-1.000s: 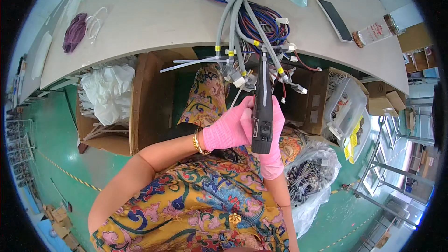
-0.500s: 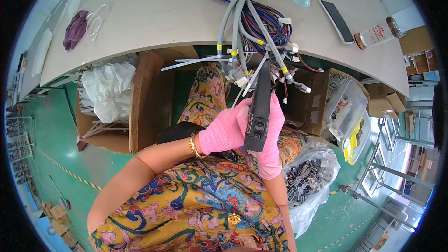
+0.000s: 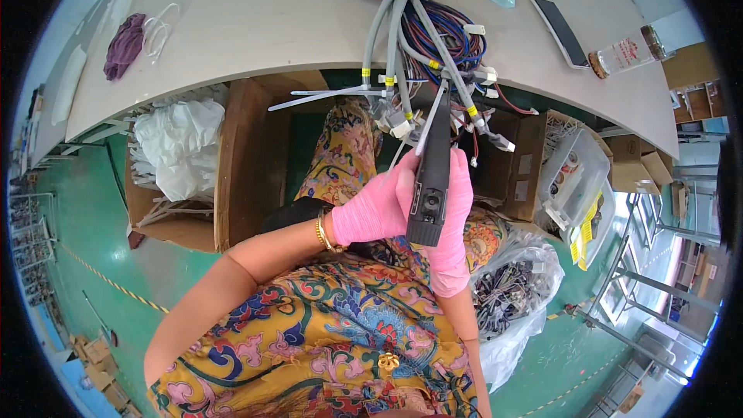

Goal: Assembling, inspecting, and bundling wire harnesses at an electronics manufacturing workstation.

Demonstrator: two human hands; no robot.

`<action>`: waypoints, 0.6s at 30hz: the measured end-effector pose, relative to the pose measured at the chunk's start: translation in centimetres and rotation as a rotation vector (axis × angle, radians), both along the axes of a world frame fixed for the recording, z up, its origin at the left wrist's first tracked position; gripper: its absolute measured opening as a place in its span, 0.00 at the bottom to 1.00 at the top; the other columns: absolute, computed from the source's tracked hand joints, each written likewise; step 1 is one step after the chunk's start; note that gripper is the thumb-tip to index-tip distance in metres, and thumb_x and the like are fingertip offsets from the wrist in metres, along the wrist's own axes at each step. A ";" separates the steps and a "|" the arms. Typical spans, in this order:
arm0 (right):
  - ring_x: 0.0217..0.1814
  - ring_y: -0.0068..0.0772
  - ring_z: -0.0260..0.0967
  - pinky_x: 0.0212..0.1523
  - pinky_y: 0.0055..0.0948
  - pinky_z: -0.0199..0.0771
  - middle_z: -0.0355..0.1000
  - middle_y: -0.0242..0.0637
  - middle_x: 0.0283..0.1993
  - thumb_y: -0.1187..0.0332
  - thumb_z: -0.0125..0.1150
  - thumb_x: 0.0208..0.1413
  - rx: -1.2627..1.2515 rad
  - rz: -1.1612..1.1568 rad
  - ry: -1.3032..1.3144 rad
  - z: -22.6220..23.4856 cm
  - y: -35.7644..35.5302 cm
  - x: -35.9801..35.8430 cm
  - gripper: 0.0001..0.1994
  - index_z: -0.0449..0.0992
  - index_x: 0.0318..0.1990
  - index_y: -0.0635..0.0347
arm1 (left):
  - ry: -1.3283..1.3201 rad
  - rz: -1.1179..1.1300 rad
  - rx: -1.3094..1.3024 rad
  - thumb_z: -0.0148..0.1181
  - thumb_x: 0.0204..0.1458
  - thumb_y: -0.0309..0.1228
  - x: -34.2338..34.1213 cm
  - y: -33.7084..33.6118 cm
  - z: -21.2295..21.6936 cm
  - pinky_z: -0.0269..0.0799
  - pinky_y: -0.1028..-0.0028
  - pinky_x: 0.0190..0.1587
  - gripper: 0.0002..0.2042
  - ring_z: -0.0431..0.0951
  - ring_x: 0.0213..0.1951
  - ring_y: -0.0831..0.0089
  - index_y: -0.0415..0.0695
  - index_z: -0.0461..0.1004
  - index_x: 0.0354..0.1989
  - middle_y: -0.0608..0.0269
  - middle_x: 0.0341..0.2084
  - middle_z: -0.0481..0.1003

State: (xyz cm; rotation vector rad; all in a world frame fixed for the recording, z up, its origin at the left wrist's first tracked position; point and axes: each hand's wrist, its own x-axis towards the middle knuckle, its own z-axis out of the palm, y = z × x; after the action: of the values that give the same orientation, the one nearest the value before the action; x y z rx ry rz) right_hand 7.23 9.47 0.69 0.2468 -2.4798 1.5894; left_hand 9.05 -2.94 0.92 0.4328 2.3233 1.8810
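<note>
A black cable tie gun (image 3: 437, 147) points away from me, its nose among the hanging wire ends at the table's front edge. My right hand (image 3: 455, 224), in a pink glove, is closed around its grip beneath the body. Against the gun's left side, my left hand (image 3: 378, 205), also pink-gloved, has its fingers closed on a white cable tie (image 3: 430, 124) that runs up beside the nose. The fingertips are partly hidden behind the gun. The wire harness (image 3: 453, 35) has grey sleeved branches with yellow labels, white connectors and coiled blue and red wires. More white cable ties (image 3: 325, 96) stick out leftward.
On the grey table (image 3: 255, 23) lie a purple cloth (image 3: 124, 46), a phone (image 3: 559, 31) and a glass jar (image 3: 625, 56). Below stand an open carton (image 3: 251, 162) at left and a clear plastic box (image 3: 569, 178) at right. A clear bag of wire parts (image 3: 515, 294) sits beside my right leg.
The gun and both hands have shifted slightly upward and closer to the harness. The white tie still runs along the gun's nose, and the grip of both hands looks the same.
</note>
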 end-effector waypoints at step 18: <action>0.29 0.33 0.67 0.28 0.27 0.65 0.66 0.37 0.30 0.76 0.51 0.55 -0.418 -0.004 -0.351 -0.4 0.1 -0.5 0.03 0.70 0.31 0.60 | 0.107 0.010 -0.232 0.67 0.43 0.33 0.2 -0.4 0.5 0.75 0.63 0.42 0.28 0.77 0.39 0.48 0.40 0.65 0.53 0.49 0.38 0.74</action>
State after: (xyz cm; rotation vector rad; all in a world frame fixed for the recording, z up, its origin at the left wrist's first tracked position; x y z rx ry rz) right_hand 6.74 9.59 0.30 -0.1084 -2.2857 2.2603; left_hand 9.24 -3.36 1.47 0.5043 2.5776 1.6020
